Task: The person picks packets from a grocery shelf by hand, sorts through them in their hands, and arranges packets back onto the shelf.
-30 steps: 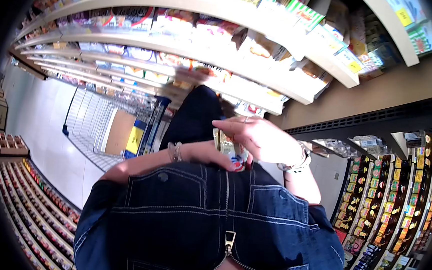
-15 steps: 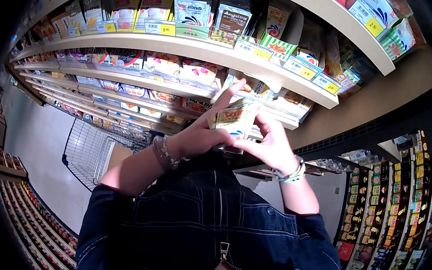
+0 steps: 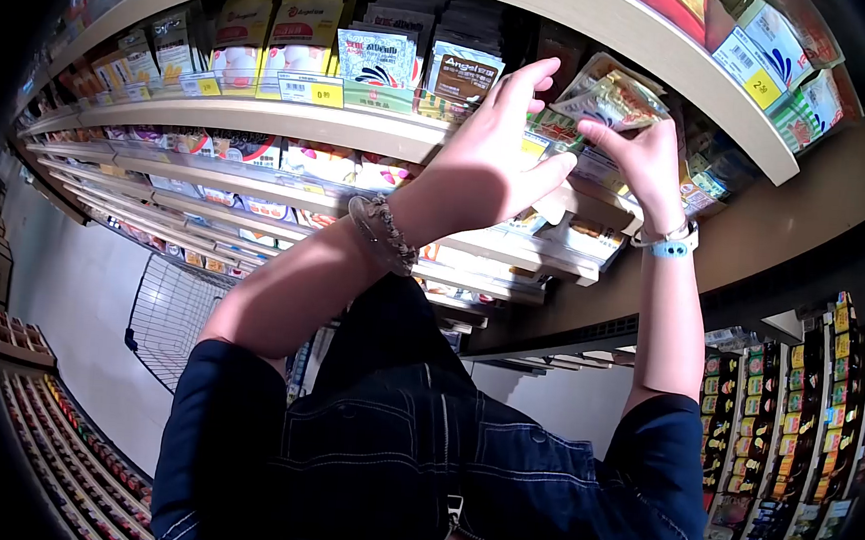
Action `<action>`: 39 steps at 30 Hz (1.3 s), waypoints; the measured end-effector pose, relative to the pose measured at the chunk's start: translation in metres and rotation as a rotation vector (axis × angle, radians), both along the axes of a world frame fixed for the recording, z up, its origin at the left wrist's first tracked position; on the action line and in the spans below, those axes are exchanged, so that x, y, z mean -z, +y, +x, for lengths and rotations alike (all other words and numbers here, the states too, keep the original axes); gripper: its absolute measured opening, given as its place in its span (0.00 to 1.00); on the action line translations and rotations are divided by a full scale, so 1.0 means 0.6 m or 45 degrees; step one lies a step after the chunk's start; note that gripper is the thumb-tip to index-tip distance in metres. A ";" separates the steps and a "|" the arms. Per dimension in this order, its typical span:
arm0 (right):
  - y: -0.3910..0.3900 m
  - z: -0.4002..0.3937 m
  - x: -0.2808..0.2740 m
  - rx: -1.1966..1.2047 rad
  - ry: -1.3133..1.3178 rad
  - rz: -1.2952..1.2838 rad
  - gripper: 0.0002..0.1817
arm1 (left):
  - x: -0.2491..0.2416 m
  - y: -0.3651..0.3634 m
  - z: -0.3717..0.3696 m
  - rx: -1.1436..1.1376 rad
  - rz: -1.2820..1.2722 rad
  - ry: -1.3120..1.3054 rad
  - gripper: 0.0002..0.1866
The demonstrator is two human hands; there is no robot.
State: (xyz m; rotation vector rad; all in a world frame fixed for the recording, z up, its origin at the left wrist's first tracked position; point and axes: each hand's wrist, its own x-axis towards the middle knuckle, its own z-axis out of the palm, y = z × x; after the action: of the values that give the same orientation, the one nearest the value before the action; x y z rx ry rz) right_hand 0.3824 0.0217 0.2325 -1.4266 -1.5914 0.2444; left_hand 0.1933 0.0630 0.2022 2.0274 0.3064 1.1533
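My right hand (image 3: 644, 166) pinches a small stack of printed packets (image 3: 617, 94) by its near edge, thumb in front. The stack is tilted at the upper shelf, above a green-and-white striped box (image 3: 555, 127). My left hand (image 3: 492, 164) is beside it with fingers stretched out, apart from the stack, in front of the shelf's price labels. Just left of those fingers stand brown-and-white Angel packets (image 3: 463, 72) and pale blue packets (image 3: 377, 60). The hand hides part of the striped box and the shelf edge.
Lower shelves (image 3: 288, 185) hold more bagged goods. Another shelf edge (image 3: 708, 59) with hanging packets juts out at upper right. A wire shopping cart (image 3: 163, 316) stands on the floor at left. Racks of jars (image 3: 793, 416) line the right side.
Both hands have moved up and to the right from in front of my chest to the upper shelf. My left hand has come off the packets; the right hand has kept them.
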 end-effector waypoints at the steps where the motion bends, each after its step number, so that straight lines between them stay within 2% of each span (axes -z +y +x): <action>1: 0.007 0.003 -0.007 0.063 -0.069 -0.023 0.18 | 0.001 0.001 0.001 -0.014 0.028 -0.016 0.35; 2: 0.011 -0.001 -0.016 0.303 -0.189 -0.151 0.18 | 0.002 0.001 0.001 -0.033 0.045 0.008 0.33; 3: 0.019 -0.006 -0.023 0.359 -0.229 -0.230 0.19 | 0.004 -0.001 0.000 -0.052 0.063 0.032 0.31; 7: 0.051 -0.020 -0.040 0.375 -0.436 -0.481 0.23 | 0.014 0.011 0.000 -0.047 0.197 0.181 0.26; 8: 0.056 -0.023 -0.041 0.378 -0.510 -0.521 0.24 | 0.021 0.019 0.008 -0.151 0.366 0.188 0.25; 11: 0.085 -0.008 -0.036 0.320 -0.626 -0.466 0.24 | 0.010 0.025 0.021 -0.256 0.360 0.451 0.26; 12: 0.094 -0.001 -0.028 0.278 -0.631 -0.464 0.17 | 0.011 0.030 0.028 -0.300 0.425 0.489 0.27; 15: 0.111 0.020 -0.033 0.153 -0.175 -0.892 0.10 | 0.010 0.032 0.042 -0.437 0.601 0.511 0.27; 19: 0.113 0.007 -0.031 0.206 -0.113 -0.732 0.10 | -0.007 0.031 0.051 -0.427 0.548 0.715 0.25; 20: 0.124 0.015 -0.021 0.207 -0.117 -0.661 0.13 | -0.008 0.032 0.053 -0.419 0.543 0.754 0.24; 23: 0.135 0.002 -0.012 0.308 -0.585 -0.419 0.20 | -0.004 0.036 0.063 -0.422 0.559 0.823 0.20; 24: 0.133 -0.007 -0.012 0.472 -0.662 -0.423 0.26 | 0.001 0.041 0.068 -0.429 0.577 0.844 0.20; 27: 0.122 -0.023 -0.006 0.568 -0.720 -0.264 0.15 | 0.001 0.047 0.076 -0.456 0.592 0.901 0.19; 31: 0.113 -0.038 -0.028 0.558 -0.609 -0.730 0.19 | -0.005 0.046 0.083 -0.475 0.591 1.019 0.20; 32: 0.124 -0.030 -0.025 0.374 -0.794 -0.842 0.15 | -0.005 0.046 0.083 -0.475 0.601 1.046 0.19; 35: 0.113 -0.045 -0.024 0.380 0.166 -0.812 0.15 | -0.007 0.042 0.084 -0.486 0.618 1.078 0.18; 38: 0.177 -0.004 0.003 0.474 0.504 -0.684 0.16 | -0.002 0.040 0.087 -0.513 0.638 1.058 0.17; 39: 0.179 0.002 0.004 0.458 0.483 -0.676 0.15 | -0.001 0.040 0.088 -0.508 0.642 1.054 0.17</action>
State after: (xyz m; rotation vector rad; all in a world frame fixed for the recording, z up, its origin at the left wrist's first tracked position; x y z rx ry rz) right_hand 0.3837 0.1289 0.2299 -1.9033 -0.9722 0.7154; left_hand 0.2459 0.0870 0.2029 2.9309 0.9338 0.5616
